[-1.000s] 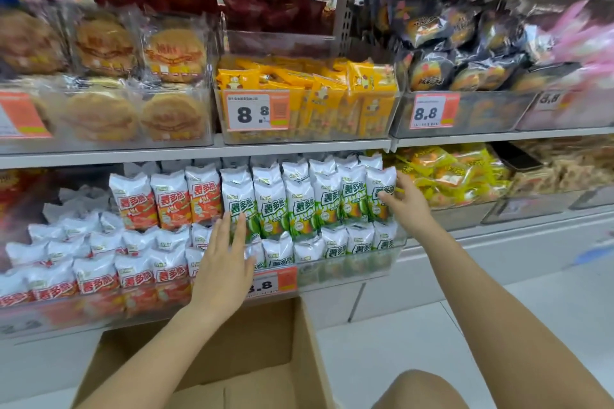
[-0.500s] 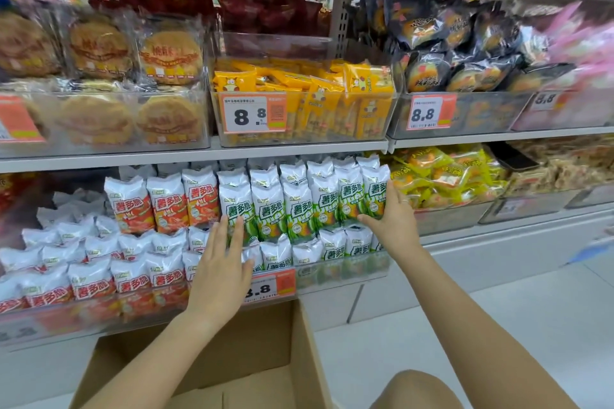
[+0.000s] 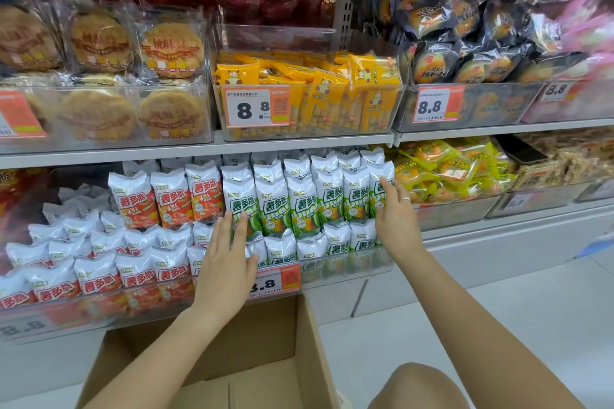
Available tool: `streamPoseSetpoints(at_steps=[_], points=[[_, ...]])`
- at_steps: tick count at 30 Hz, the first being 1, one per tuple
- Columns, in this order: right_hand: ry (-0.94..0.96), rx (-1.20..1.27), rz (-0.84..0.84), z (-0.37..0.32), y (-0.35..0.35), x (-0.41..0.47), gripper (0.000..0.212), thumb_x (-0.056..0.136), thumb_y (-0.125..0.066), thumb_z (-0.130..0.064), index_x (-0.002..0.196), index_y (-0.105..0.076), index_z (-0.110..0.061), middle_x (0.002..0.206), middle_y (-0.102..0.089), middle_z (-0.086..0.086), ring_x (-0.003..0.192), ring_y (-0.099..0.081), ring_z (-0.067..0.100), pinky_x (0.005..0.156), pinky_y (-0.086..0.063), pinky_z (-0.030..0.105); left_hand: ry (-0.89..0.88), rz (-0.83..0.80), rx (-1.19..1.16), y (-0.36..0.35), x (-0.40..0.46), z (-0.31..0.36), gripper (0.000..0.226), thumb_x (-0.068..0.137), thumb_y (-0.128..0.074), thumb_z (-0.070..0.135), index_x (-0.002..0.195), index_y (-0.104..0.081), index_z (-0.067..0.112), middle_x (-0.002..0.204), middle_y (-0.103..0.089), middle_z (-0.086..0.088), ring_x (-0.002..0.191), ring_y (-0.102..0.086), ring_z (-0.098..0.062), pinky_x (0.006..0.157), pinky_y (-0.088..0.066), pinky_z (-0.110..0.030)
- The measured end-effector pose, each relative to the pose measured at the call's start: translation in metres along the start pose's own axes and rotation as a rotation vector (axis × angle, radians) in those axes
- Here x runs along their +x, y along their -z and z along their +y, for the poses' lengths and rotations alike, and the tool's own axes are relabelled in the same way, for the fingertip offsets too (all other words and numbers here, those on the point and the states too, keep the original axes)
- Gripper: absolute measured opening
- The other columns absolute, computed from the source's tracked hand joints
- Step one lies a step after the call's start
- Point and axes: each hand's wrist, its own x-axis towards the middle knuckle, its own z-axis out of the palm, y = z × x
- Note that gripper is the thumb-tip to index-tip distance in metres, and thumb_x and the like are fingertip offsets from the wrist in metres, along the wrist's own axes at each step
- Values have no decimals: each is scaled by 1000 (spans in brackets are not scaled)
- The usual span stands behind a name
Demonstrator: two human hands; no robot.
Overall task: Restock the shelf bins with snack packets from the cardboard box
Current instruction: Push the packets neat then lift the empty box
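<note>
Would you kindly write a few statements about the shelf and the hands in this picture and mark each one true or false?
1. Both hands rest with straight fingers against the green snack packets. True.
2. The right hand is lifting a packet out of the cardboard box. False: it touches the rightmost green packet in the shelf bin, above the box.
3. The orange snack packets stand to the left of the green ones. True.
4. The yellow packets lie in the bin below the green ones. False: they fill the bin on the shelf above.
5. A ring shows on the right hand. True.
</note>
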Motion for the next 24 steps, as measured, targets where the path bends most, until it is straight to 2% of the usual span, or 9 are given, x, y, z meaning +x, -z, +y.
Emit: streamPoseSetpoints(at_steps=[5, 7, 10, 11, 13, 16, 21, 24], points=[[-25, -74, -39, 5, 0, -2, 56, 94, -45, 1, 145, -31, -14, 155, -21, 14, 130, -42, 34, 82, -46, 38, 0, -2, -6, 0, 0, -1, 68, 100, -41, 29, 153, 1, 19, 160, 11, -3, 144, 15, -12, 117, -5, -31], [-12, -68, 23, -1, 4, -5, 53, 93, -48, -2, 144, -35, -12, 154, -25, 16, 132, -39, 35, 86, -46, 42, -6, -4, -14, 1, 0, -2, 68, 100, -41, 30, 153, 1, 20, 160, 11, -2, 145, 14, -13, 117, -5, -31], [188, -131, 202, -8, 4, -12, 56, 81, -62, 1, 135, -49, -5, 142, -42, 24, 118, -51, 43, 79, -53, 45, -2, 16, -33, 1, 0, -1, 68, 99, -44, 28, 153, -3, 20, 160, 7, -2, 146, 10, -15, 116, -5, -30], [278, -169, 204, -10, 0, -16, 55, 79, -63, -1, 133, -52, -5, 138, -47, 25, 116, -54, 43, 81, -53, 46, 1, 28, -20, 0, -1, 0, 67, 99, -44, 28, 153, -4, 19, 160, 6, -4, 147, 8, -17, 116, -5, -30], [409, -267, 126, -13, -10, -22, 48, 85, -52, -13, 133, -54, -8, 137, -50, 22, 118, -55, 40, 90, -53, 47, 6, 50, 6, -2, -2, 1, 67, 99, -43, 26, 153, -5, 18, 160, 4, -7, 148, 3, -22, 117, -7, -32], [366, -328, 17, -19, -20, -25, 52, 88, -33, -31, 128, -60, -11, 137, -52, 19, 112, -61, 35, 88, -53, 46, 15, 57, 20, -5, -1, 3, 66, 99, -44, 25, 153, -7, 16, 160, 2, -10, 148, 1, -24, 117, -7, -33], [325, -357, -32, -23, -19, -23, 50, 89, -34, -33, 119, -66, -11, 129, -59, 18, 103, -66, 34, 85, -53, 47, 7, 68, 24, -1, -1, 3, 67, 98, -47, 26, 153, -10, 16, 160, 0, -10, 148, 0, -24, 116, -5, -32], [318, -314, 21, -26, -15, -22, 44, 87, -44, -28, 123, -62, -10, 129, -59, 19, 109, -61, 37, 92, -50, 49, -3, 86, 33, 2, 1, 7, 71, 95, -53, 24, 153, -13, 14, 160, 2, -10, 148, 2, -25, 117, -6, -35]])
